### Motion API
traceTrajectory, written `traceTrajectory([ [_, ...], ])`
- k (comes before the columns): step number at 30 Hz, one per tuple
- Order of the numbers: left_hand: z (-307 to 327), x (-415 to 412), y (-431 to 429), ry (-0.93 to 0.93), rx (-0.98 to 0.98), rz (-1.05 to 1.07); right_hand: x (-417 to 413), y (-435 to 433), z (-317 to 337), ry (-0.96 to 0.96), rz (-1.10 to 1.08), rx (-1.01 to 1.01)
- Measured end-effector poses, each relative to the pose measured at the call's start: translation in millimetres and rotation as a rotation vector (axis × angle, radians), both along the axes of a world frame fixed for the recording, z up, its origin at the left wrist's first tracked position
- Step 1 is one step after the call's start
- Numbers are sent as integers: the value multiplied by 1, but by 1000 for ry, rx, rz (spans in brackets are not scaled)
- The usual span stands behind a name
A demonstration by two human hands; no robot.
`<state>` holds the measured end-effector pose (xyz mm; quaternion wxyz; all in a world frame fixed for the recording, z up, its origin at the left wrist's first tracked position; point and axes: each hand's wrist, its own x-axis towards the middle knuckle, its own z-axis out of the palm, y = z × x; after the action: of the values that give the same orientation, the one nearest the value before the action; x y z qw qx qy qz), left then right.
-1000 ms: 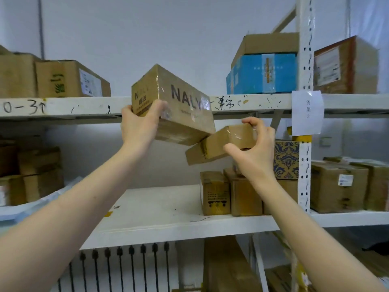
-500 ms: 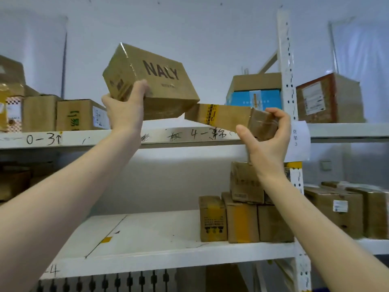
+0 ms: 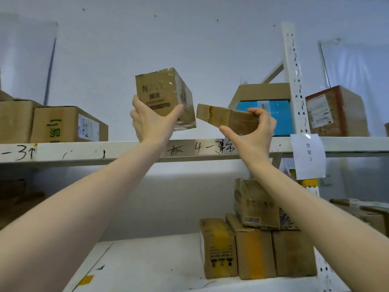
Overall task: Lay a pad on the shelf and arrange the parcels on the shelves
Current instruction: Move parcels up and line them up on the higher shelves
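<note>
Raised past the top shelf's [image 3: 126,150] front edge.
NALY box [image 3: 166,95] now turned end-on, clamped in my left grip [image 3: 151,121]; right grip [image 3: 252,133] pinches flat parcel [image 3: 219,116]; placing next.

Handwritten marks "-3↑" and "4-" run along the front of the upper shelf beam [image 3: 84,151]. Just above the beam, a carton [image 3: 166,98] reads "NALY". A paper sheet [image 3: 308,155] hanging over the beam's right end reads "货架 3".

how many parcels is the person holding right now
2. The NALY box is gripped in the left hand; the flat parcel is pinched in the right hand beside it. No other held parcel shows.
</note>
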<state>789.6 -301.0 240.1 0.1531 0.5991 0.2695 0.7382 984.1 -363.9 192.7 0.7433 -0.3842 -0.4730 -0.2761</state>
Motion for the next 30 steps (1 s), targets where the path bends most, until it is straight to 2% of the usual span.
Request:
traceTrajectory([
  [5, 10, 22, 39, 81, -12, 46, 9, 41, 26, -22, -118, -72],
  [11, 16, 45, 62, 494, -153, 208, 20, 71, 34, -23, -422, -354],
  [15, 23, 53, 77, 599, -107, 213, 24, 78, 37, -44, -522, -423],
  [21, 28, 65, 94, 651, -31, 115, 39, 84, 43, -101, -448, -483],
  [26, 38, 75, 94, 679, -114, 85, 54, 80, 48, -111, -381, -481],
  [30, 38, 84, 95, 660, -153, 86, 64, 78, 48, -146, -411, -492],
])
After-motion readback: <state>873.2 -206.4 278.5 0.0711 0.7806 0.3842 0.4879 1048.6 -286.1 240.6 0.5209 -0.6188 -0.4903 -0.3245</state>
